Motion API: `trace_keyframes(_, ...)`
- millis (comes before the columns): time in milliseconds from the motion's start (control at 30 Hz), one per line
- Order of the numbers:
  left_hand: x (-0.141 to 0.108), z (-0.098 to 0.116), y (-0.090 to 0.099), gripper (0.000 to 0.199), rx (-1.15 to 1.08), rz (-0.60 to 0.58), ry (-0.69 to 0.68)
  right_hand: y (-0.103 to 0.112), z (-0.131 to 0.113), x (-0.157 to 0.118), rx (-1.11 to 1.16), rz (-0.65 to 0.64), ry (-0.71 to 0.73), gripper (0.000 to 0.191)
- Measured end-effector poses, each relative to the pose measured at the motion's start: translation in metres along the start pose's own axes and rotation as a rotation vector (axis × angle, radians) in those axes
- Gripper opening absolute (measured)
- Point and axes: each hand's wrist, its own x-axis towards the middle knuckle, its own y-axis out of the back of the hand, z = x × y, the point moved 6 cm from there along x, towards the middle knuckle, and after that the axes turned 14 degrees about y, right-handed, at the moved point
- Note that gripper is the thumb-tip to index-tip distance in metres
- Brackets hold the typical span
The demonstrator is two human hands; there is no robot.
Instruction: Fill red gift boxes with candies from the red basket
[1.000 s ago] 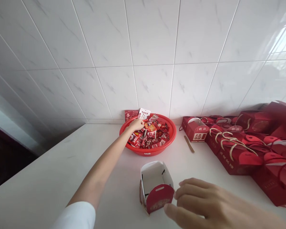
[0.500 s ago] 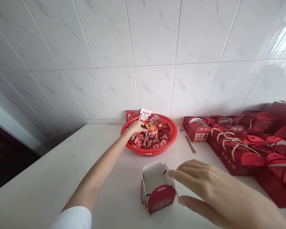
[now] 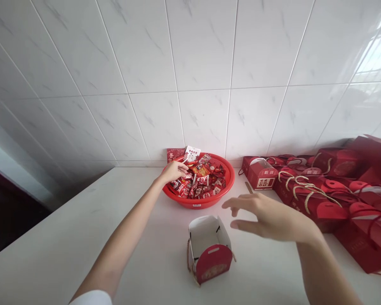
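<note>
One packet [image 3: 182, 190] reads "LOVE" – left hand [image 3: 175, 170] near; one box [image 3: 262, 174], "歡喜".

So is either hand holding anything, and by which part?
The right hand holds nothing; whether the left hand, at the red basket, holds anything cannot be told.

The left arm reaches out, left hand [image 3: 174, 172] curled over the red basket's [image 3: 184, 203] left rim; the right hand [image 3: 266, 215], thumb parted from fingers, hovers off its near right side.
</note>
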Motion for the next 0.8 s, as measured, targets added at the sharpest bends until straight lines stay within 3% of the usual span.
trace_keyframes(133, -0.021, -0.005, 0.011, 0.033, -0.188, 0.015, -0.001, 0.001, 0.027, 0.019, 0.196, 0.102, 0.039, 0.022)
trace_keyframes(233, -0.033, -0.001, 0.014, 0.039, -0.332, 0.072, -0.039, -0.006, 0.044, 0.032, 0.362, 0.280, 0.037, 0.028)
trace_keyframes(367, -0.049, 0.024, 0.007, 0.044, -0.496, 0.143, -0.114, -0.027, 0.065, 0.051, 0.644, 0.561, -0.104, 0.044)
trace_keyframes(467, -0.066, 0.054, -0.016, 0.037, -0.570, 0.070, -0.200, -0.046, 0.075, 0.062, 0.905, 0.752, -0.235, 0.051)
trace_keyframes(567, -0.081, 0.081, -0.043, 0.025, -0.475, -0.075, -0.312, -0.056, 0.081, 0.066, 1.078, 0.899, -0.283, 0.050)
trace_keyframes(633, -0.080, 0.086, -0.053, 0.021, -0.360, -0.145, -0.364, -0.058, 0.086, 0.065, 1.118, 0.965, -0.288, 0.048)
trace_keyframes(700, -0.067, 0.080, -0.052, 0.023, -0.166, -0.145, -0.334, -0.059, 0.093, 0.061, 1.128, 1.011, -0.311, 0.047)
trace_keyframes(800, -0.032, 0.053, -0.039, 0.027, 0.191, -0.079, -0.161, -0.061, 0.103, 0.056, 1.164, 1.060, -0.364, 0.045)
